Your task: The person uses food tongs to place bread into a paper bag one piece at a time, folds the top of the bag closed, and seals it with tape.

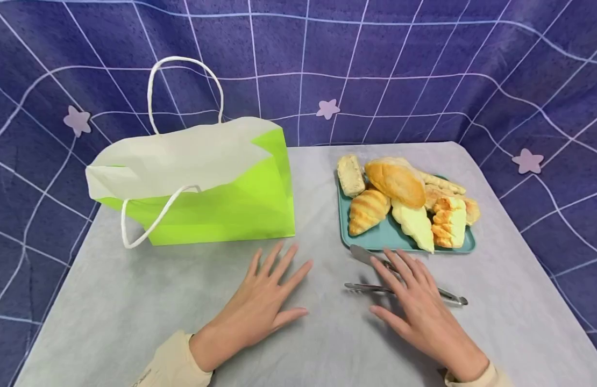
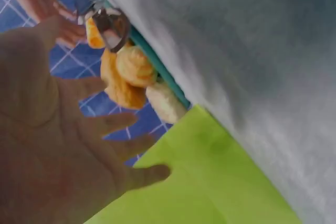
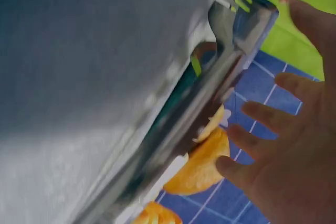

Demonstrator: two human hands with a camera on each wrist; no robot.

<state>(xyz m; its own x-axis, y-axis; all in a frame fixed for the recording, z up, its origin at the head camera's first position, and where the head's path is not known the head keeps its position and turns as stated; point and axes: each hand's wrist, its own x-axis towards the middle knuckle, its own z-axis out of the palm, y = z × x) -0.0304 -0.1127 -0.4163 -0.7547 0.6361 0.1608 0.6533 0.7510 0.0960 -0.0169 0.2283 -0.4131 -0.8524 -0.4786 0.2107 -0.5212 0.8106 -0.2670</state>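
My left hand [image 1: 257, 301] is spread with straight fingers over the table, in front of a lime-green paper bag [image 1: 221, 215]; it holds nothing. Metal food tongs [image 1: 450, 297], one end flat and the other fork-like, lie in front of the teal tray [image 1: 376, 243]. Over them hovers my right hand [image 1: 419, 309], fingers extended, hiding their middle. In the right wrist view the fingers look apart from the tongs [image 3: 194, 108]. The tray bears several breads, among them a croissant [image 1: 368, 210], a large golden roll [image 1: 397, 183] and a pale twisted piece [image 1: 414, 223].
The bag stands upright at the left, its white inside showing, with two white cord handles [image 1: 170, 215]. A grey cloth [image 1: 322, 344] covers the table. Behind and beside it hangs a blue curtain [image 1: 279, 48] with a white grid and stars.
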